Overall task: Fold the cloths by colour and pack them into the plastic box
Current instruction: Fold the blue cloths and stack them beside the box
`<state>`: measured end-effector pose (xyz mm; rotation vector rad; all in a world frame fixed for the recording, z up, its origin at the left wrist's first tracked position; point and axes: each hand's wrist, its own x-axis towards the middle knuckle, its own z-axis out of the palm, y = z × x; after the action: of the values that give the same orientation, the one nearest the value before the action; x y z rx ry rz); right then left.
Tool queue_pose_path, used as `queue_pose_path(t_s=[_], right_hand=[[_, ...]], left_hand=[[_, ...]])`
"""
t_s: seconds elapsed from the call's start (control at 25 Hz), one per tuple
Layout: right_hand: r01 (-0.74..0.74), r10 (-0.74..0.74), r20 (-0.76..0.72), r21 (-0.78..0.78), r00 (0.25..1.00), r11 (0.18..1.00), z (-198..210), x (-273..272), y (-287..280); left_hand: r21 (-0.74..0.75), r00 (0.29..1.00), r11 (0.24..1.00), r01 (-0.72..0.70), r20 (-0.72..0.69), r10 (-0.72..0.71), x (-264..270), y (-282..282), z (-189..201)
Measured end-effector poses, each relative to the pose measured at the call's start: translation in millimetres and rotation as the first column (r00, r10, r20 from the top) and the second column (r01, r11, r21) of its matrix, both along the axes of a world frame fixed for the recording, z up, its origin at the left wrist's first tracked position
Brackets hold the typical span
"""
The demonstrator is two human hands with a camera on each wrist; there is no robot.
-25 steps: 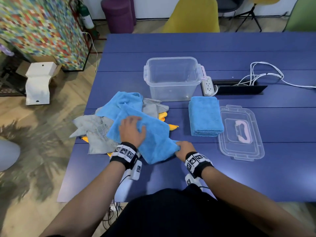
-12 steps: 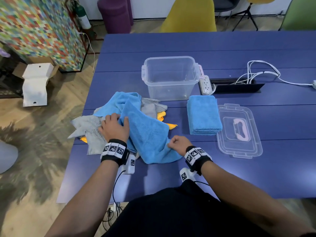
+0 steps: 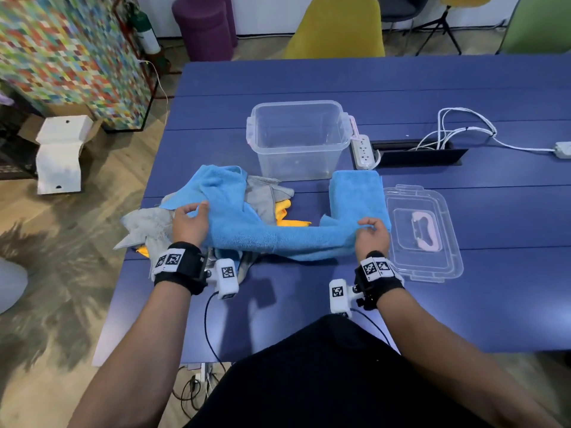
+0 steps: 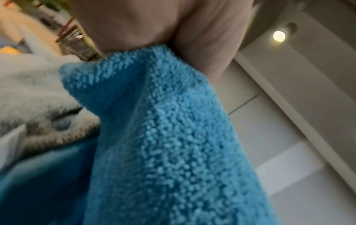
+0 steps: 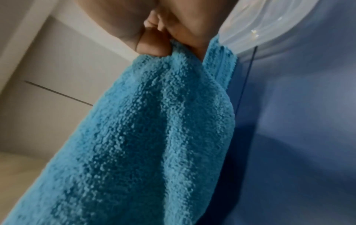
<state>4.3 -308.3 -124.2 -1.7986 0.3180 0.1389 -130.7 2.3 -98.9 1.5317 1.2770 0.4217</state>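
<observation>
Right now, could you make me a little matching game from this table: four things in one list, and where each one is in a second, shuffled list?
Things:
1. plastic box
2. folded blue cloth
3. clear lid
4. unfolded blue cloth

Places or states:
A. flat on the table, at the right, handle up
B. stretched between the left hand and right hand
C. open, nothing inside
D. lying between the box and the lid

Pairs: 1-C, 2-D, 3-A, 4-B
</observation>
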Motion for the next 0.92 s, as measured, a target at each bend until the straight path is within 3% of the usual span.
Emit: queue_pose_path(t_s=[0.12, 0.16, 0.24, 0.4, 0.52, 0.6, 0.68, 0.76, 0.84, 0.92], right_hand=[[0.001, -0.002, 0.016, 0.055, 1.0, 0.998, 16.4, 16.1, -11.8], [0.006, -0.007, 0.018, 0.076, 1.0, 0.997, 21.1, 22.9, -15.5], [-0.025, 0.02, 0.039, 0.126, 0.999, 0.992, 26.8, 36.6, -21.1], [-0.235, 0.226, 0.089, 0.12, 0.97, 0.964, 34.2, 50.0, -23.8], [-0.329, 0.32, 0.133, 0.05, 0.938, 0.943, 30.3, 52.3, -21.3], [-0.318, 0.316, 0.179, -0.022, 0.932, 0.948, 28.5, 51.2, -17.9], [-0.291, 0.305, 0.241, -0.091, 0.922, 0.952, 29.5, 49.4, -14.7], [-0.278, 0.314, 0.28, -0.162, 0.907, 0.947, 30.5, 49.5, -12.8], [-0.257, 0.308, 0.25, -0.216, 0.918, 0.942, 31.4, 50.3, -15.1], [-0.284, 0.323, 0.171, -0.217, 0.931, 0.934, 32.2, 52.5, -18.5]], left_hand=[[-0.294, 0.937, 0.952, 0.087, 0.349, 0.023, 8.3, 0.8, 3.8], [-0.317, 0.878, 0.931, 0.183, 0.479, -0.01, 10.0, 3.9, 7.3], [-0.215, 0.789, 0.915, 0.341, 0.595, -0.154, 12.5, 7.8, 16.1], [0.092, 0.873, 0.914, 0.395, 0.272, -0.404, 15.4, 15.3, 12.4], [0.188, 0.926, 0.92, 0.344, 0.097, -0.366, 10.9, 18.4, 9.4], [0.373, 0.954, 0.884, 0.282, -0.015, -0.299, 5.8, 16.0, 15.3], [0.443, 0.96, 0.854, 0.271, -0.058, -0.275, 3.9, 14.5, 19.1], [0.336, 0.955, 0.898, 0.284, -0.02, -0.295, 4.9, 18.0, 18.5], [0.104, 0.95, 0.96, 0.259, 0.153, -0.273, 7.0, 20.7, 16.8], [-0.054, 0.911, 0.944, 0.324, 0.288, -0.296, 4.5, 19.2, 19.3]])
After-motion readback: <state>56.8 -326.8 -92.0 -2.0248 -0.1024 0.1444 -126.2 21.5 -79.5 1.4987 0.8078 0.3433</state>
